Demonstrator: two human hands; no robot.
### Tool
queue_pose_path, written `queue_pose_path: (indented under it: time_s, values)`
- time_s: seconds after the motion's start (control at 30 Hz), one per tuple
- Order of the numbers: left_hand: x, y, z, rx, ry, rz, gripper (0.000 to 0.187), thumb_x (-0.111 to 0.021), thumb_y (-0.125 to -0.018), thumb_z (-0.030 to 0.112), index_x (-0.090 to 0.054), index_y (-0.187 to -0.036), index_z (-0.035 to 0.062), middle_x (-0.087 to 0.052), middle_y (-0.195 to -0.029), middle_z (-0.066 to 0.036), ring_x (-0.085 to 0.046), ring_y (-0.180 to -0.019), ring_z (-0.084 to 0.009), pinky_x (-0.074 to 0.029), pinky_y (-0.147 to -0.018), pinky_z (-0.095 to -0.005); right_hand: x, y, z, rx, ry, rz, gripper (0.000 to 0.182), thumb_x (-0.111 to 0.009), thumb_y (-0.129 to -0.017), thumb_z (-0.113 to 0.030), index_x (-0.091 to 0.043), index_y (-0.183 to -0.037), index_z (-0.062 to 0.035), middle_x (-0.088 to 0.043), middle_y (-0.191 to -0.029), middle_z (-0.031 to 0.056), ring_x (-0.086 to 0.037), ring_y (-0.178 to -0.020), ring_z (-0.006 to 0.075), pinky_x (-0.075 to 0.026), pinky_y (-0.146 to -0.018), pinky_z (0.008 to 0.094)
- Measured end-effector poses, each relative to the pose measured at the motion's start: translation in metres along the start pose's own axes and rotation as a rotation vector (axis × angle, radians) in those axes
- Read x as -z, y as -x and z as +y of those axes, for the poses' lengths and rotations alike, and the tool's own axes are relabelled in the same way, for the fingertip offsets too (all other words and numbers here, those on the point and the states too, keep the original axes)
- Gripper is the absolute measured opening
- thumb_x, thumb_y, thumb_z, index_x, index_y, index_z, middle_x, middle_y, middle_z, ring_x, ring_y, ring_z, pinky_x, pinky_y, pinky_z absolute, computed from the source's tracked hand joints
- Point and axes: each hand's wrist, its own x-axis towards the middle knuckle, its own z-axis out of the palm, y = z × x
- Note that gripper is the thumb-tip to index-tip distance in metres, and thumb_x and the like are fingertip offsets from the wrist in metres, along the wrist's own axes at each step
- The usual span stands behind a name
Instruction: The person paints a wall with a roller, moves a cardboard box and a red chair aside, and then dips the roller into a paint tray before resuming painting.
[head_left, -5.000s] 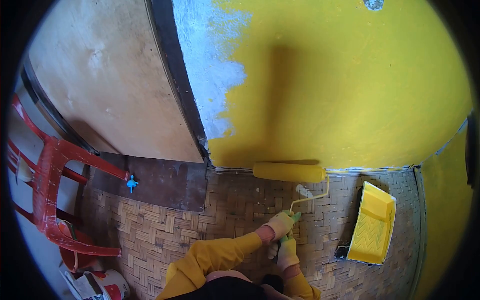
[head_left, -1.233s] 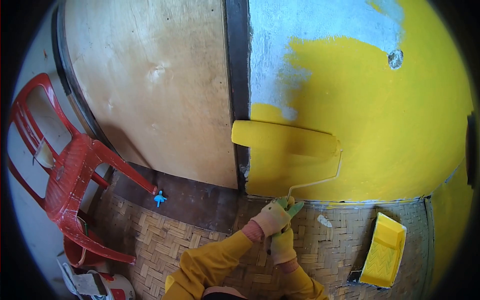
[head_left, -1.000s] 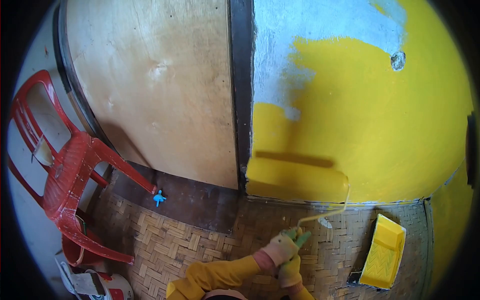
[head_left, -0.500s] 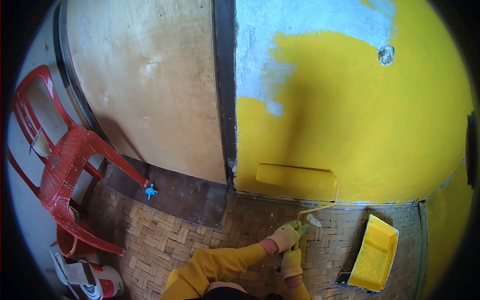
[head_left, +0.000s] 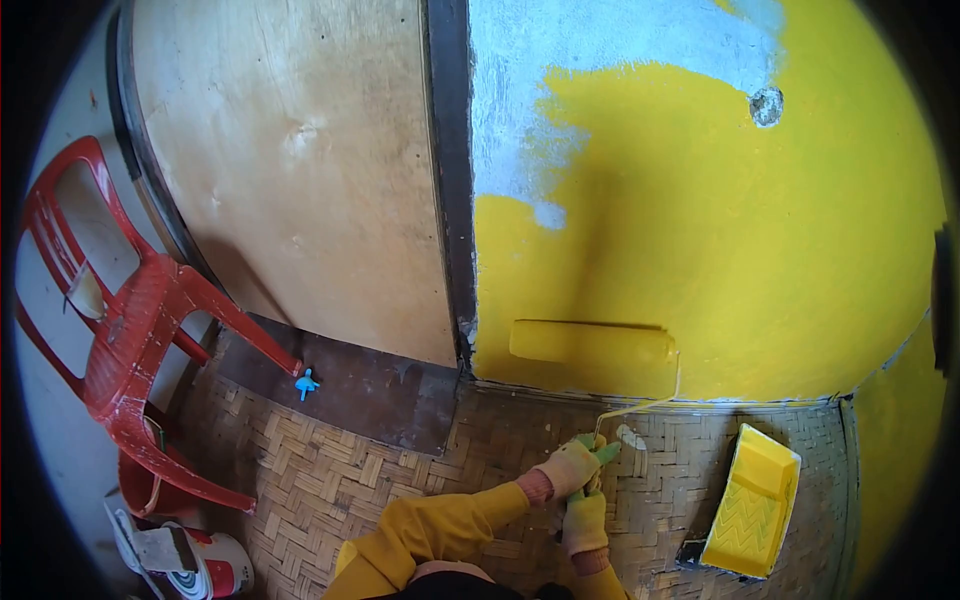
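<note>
Low on the yellow wall (head_left: 720,240), the paint roller (head_left: 592,343) sits barely higher than half a second ago. Both gloved hands, left hand (head_left: 570,466) and right hand (head_left: 585,520), stay clenched round its handle.

The handle of the paint roller (head_left: 592,342) is almost fully hidden inside the left hand (head_left: 570,466) and the right hand (head_left: 585,521); only a green tip shows above the gloves. The gloves cover the fingers, so the skin cannot be seen. The person's body is cut off by the bottom edge of the picture. The red chair (head_left: 120,330) loses part of its back in the dark round border at the left. The paint can (head_left: 215,568) at the floor's near left corner is cut off, and its label is too small to read. The small blue object (head_left: 306,383) on the floor is too small to identify.
</note>
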Motion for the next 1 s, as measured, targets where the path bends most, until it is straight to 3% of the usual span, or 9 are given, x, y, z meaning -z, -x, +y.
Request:
queue_pose_path:
  time_s: [0.13,0.2,0.3,0.33,0.37,0.43,0.6,0.67,1.0]
  values:
    - [0.012,-0.003,0.034,0.582,0.124,-0.185,0.031,-0.048,-0.082,0.015,-0.051,-0.113,0.0147,-0.047,-0.092,-0.008,-0.055,-0.061,-0.0151,-0.045,-0.052,-0.0262,0.003,-0.011,0.005,0.224,0.131,-0.029,0.012,-0.049,-0.084,-0.017,-0.047,-0.089,-0.0063,-0.045,-0.058,-0.0007,-0.042,-0.045,0.0091,-0.032,-0.039,0.0237]
    - [0.012,0.009,0.030,0.149,-0.248,-0.105,0.023,-0.053,-0.081,0.019,-0.053,-0.102,0.0095,-0.051,-0.081,-0.007,-0.053,-0.054,-0.0144,-0.043,-0.047,-0.0273,0.002,-0.010,0.012,0.188,0.078,-0.041,0.020,-0.051,-0.083,-0.014,-0.051,-0.098,-0.0006,-0.055,-0.070,0.0013,-0.051,-0.058,0.0090,-0.039,-0.049,0.0220]
    - [0.016,0.032,0.049,0.502,0.114,0.002,0.019,-0.054,-0.082,0.024,-0.052,-0.087,0.0058,-0.051,-0.063,-0.004,-0.050,-0.048,-0.0137,-0.041,-0.044,-0.0275,-0.004,-0.007,0.034,0.435,0.175,0.007,0.025,-0.052,-0.082,-0.014,-0.051,-0.101,0.0011,-0.060,-0.080,0.0051,-0.055,-0.069,0.0132,-0.043,-0.059,0.0239]
    - [0.011,0.033,0.004,-0.295,-0.280,0.183,0.027,-0.050,-0.085,0.030,-0.047,-0.076,0.0053,-0.047,-0.050,-0.003,-0.048,-0.040,-0.0141,-0.039,-0.040,-0.0275,-0.007,-0.003,0.032,0.354,0.215,-0.026,0.026,-0.053,-0.082,-0.015,-0.051,-0.102,0.0015,-0.060,-0.083,0.0059,-0.056,-0.073,0.0142,-0.044,-0.062,0.0247]
    - [0.014,0.035,0.009,-0.296,-0.280,0.185,0.027,-0.050,-0.085,0.030,-0.047,-0.076,0.0053,-0.047,-0.050,-0.003,-0.048,-0.040,-0.0141,-0.039,-0.040,-0.0275,-0.009,-0.001,0.030,0.281,0.255,-0.060,0.027,-0.053,-0.082,-0.016,-0.051,-0.102,0.0018,-0.061,-0.086,0.0068,-0.056,-0.076,0.0151,-0.044,-0.064,0.0254]
    - [0.030,0.034,0.030,0.470,0.200,0.044,0.025,-0.050,-0.085,0.029,-0.049,-0.077,0.0055,-0.048,-0.052,-0.005,-0.050,-0.041,-0.0152,-0.040,-0.041,-0.0273,-0.014,-0.014,0.040,0.315,0.269,-0.045,0.027,-0.054,-0.082,-0.016,-0.051,-0.101,0.0023,-0.061,-0.085,0.0068,-0.056,-0.076,0.0148,-0.044,-0.064,0.0253]
    - [0.048,0.019,0.047,0.362,0.094,0.054,0.029,-0.051,-0.085,0.029,-0.044,-0.066,0.0084,-0.044,-0.050,-0.001,-0.041,-0.036,-0.0094,-0.037,-0.041,-0.0244,-0.037,-0.013,0.017,0.095,0.135,-0.021,0.026,-0.053,-0.082,-0.017,-0.052,-0.099,0.0030,-0.060,-0.082,0.0062,-0.055,-0.074,0.0130,-0.043,-0.064,0.0242]
    - [0.055,0.013,0.052,0.323,0.090,0.043,0.029,-0.051,-0.085,0.028,-0.043,-0.065,0.0086,-0.044,-0.049,0.000,-0.041,-0.035,-0.0094,-0.038,-0.042,-0.0240,-0.045,-0.015,0.013,0.350,0.175,-0.066,0.014,-0.054,-0.082,-0.019,-0.053,-0.082,-0.0058,-0.046,-0.052,-0.0024,-0.041,-0.040,0.0066,-0.031,-0.036,0.0214]
    - [0.056,0.030,0.024,0.383,0.350,-0.018,0.028,-0.054,-0.083,0.028,-0.043,-0.066,0.0075,-0.044,-0.048,0.000,-0.042,-0.035,-0.0101,-0.037,-0.040,-0.0246,-0.040,-0.018,0.041,0.453,0.500,0.018,0.024,-0.049,-0.084,-0.018,-0.051,-0.097,0.0019,-0.057,-0.075,0.0083,-0.056,-0.067,0.0183,-0.043,-0.057,0.0287]
